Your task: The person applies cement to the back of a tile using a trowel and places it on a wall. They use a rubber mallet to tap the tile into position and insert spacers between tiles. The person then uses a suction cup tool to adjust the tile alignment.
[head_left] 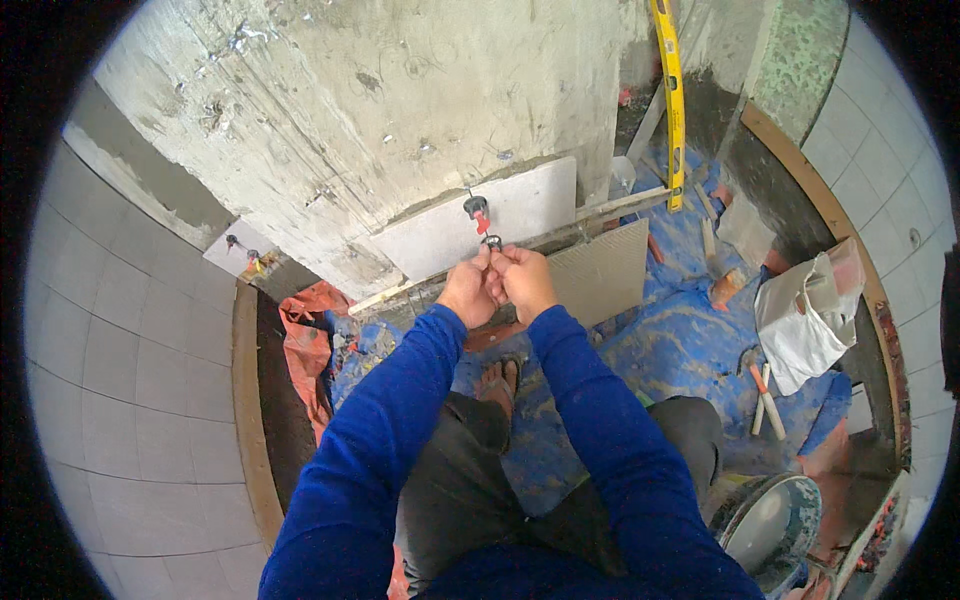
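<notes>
My left hand and my right hand meet in front of the concrete wall, fingers pinched together. A small black round piece shows at their fingertips; its exact kind is too small to make out. Just above it, a black and red tile-levelling clip sits on a white tile set against the wall's lower part. Below that tile runs a wooden batten. A larger tile leans beneath the batten, to the right of my hands.
A yellow spirit level stands upright at the right. Dirty blue sheeting covers the floor, with a hammer, a white bag and a bucket on the right. Another tile with clips is at the left.
</notes>
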Available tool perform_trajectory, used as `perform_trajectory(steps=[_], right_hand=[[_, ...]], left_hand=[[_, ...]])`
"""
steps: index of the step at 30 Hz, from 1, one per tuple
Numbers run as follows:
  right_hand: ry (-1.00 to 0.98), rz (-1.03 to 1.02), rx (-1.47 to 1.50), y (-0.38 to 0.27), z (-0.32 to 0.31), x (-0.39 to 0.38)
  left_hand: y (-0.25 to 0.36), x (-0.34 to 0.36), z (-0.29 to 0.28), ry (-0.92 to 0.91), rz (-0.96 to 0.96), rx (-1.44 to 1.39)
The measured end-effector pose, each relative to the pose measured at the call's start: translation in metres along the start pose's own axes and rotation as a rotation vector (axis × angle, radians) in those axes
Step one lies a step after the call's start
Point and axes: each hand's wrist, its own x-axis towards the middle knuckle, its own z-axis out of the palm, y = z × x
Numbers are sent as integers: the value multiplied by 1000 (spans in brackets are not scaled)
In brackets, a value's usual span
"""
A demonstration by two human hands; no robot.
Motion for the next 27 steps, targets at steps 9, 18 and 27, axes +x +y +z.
perform_trajectory(steps=[9,18,27], right_hand=[[27,-56,-176,4,-5,17],[71,-104,-223,3,0,14],[-33,-4,-93,1,-8,16]], left_hand=[[8,21,-3,44,101,197],[-3,19,3,407,399,344],[-17,24,-13,7,53,-231]])
